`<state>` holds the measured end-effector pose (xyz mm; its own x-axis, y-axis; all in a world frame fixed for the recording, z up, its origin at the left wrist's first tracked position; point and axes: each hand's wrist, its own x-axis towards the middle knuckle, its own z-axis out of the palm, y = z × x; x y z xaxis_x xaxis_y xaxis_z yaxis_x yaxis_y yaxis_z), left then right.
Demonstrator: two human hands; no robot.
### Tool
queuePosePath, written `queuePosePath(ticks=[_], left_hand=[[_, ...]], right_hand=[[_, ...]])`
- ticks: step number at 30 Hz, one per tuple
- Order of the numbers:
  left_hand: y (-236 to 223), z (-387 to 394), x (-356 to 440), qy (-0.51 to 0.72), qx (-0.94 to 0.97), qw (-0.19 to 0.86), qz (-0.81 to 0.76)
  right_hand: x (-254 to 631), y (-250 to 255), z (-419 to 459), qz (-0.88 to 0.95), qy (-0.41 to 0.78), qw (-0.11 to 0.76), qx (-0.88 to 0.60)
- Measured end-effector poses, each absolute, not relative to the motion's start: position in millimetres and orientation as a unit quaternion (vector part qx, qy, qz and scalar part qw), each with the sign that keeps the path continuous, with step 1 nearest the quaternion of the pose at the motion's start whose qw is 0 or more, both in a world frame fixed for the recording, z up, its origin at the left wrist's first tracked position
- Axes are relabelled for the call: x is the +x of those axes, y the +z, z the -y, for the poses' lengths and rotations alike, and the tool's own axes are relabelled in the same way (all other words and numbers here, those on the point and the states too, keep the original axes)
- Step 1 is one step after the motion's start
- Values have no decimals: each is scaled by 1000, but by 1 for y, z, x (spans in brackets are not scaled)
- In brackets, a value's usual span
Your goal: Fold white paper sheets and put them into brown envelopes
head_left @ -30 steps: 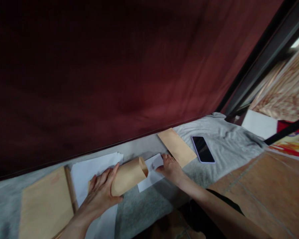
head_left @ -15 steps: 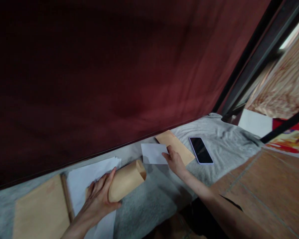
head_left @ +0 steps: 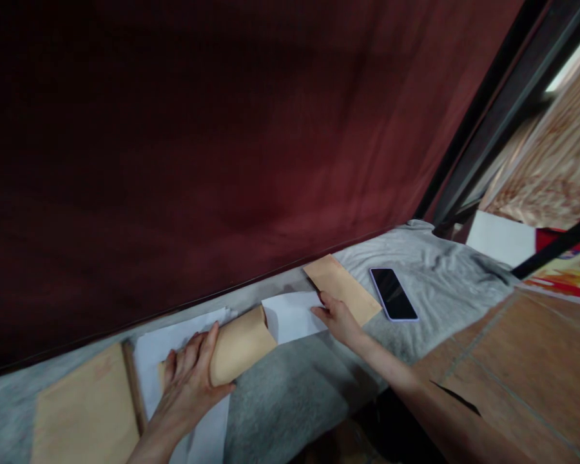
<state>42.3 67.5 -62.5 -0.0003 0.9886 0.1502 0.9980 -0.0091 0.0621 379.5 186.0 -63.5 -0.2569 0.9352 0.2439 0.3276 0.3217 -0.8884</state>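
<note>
My left hand (head_left: pixel 193 367) is wrapped over a brown paper envelope (head_left: pixel 244 345), whose mouth faces right. Between the thumb and fingers of my right hand (head_left: pixel 336 316) is the right end of a folded white sheet of paper (head_left: pixel 290 316). The sheet's left end meets the envelope's mouth and appears to be just inside it. Under my left hand and the envelope lie several white sheets (head_left: pixel 212 425). Another brown envelope (head_left: pixel 350 287) lies flat, just beyond my right hand.
A stack of brown envelopes (head_left: pixel 87 406) sits at the left. To the right, a phone (head_left: pixel 393 294) in a lilac case rests on the grey cloth (head_left: pixel 435 258). A dark red panel (head_left: pixel 270 161) rises behind the cloth, and tiled floor (head_left: pixel 512 367) shows at right.
My right hand picked the white sheet up off the cloth and brought it left to the mouth of the envelope. My left hand keeps its hold on the envelope.
</note>
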Motion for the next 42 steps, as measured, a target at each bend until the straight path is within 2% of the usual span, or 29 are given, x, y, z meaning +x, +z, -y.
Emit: queuePosePath(ticks=[13,19,26,35,42], left_hand=[[-60,-69,45,-86,-720,58,687],[-57,-73,54,-104,-727,67,675],[-53,-73,62,-111,-729,47,674],[-56,-76,73,-136,-750,23,646],[-59,-81,85,-143,-771,37,619]], right_hand=[[388,-71,-196,708,415,369,-437],[384,-82,-198,668,464,369,-449],[383,-79,-197,649,453,390,-471],[379,-71,-188,647,499,359,-452],[362,-68,-173,686,484,382,-387]])
